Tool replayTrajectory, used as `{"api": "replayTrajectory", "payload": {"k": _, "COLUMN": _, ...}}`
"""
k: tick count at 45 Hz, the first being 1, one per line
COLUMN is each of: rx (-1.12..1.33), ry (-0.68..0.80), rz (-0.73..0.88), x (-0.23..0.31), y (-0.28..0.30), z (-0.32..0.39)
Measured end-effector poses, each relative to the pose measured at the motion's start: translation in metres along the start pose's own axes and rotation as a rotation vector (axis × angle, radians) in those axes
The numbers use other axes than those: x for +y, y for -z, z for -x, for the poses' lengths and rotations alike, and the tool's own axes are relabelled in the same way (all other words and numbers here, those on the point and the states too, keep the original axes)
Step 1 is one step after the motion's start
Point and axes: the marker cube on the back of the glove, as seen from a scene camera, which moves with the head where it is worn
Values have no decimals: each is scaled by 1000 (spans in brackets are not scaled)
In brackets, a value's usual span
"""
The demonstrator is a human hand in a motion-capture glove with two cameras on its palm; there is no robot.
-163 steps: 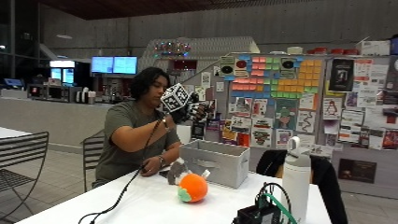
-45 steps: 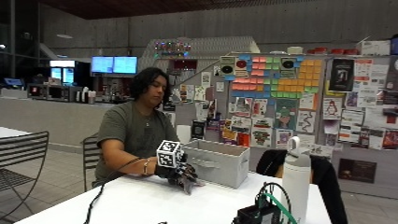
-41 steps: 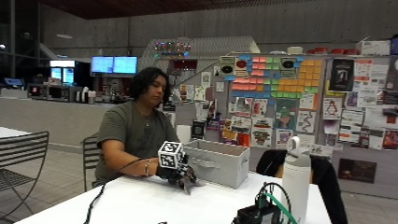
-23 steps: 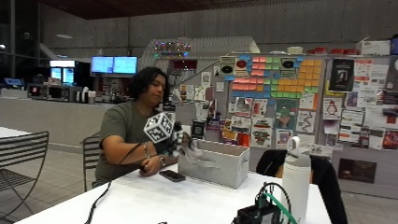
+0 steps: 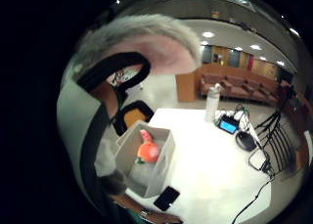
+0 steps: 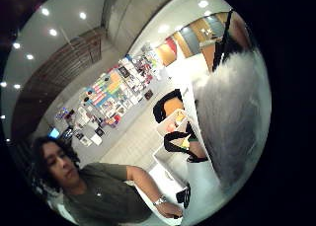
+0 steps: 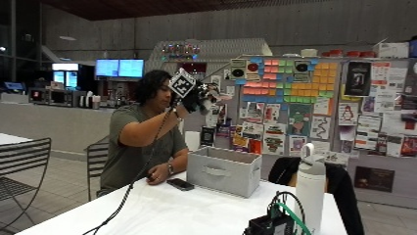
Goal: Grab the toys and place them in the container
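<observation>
Up from table level since a moment ago, my gloved right hand (image 7: 196, 99) clutches a grey fuzzy toy (image 7: 210, 93) high above the container (image 7: 224, 170), ready to drop it beside the orange toy (image 5: 147, 150) inside.

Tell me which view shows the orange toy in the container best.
The right little finger side palm view: it looks down into the open grey container, where the orange toy lies on the bottom. The thumb side palm view shows only the container and a sliver of colour in it. The outside view shows the container's walls, not its contents.
</observation>
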Motion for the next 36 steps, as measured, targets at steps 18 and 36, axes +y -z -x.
{"api": "replayTrajectory", "payload": {"k": 18, "rx": -365, "ry": -189, "rz": 222, "x": 0, "y": -44, "z": -1}}
{"api": "replayTrajectory", "payload": {"k": 36, "rx": -101, "ry": -308, "rz": 346, "x": 93, "y": -50, "z": -60}}
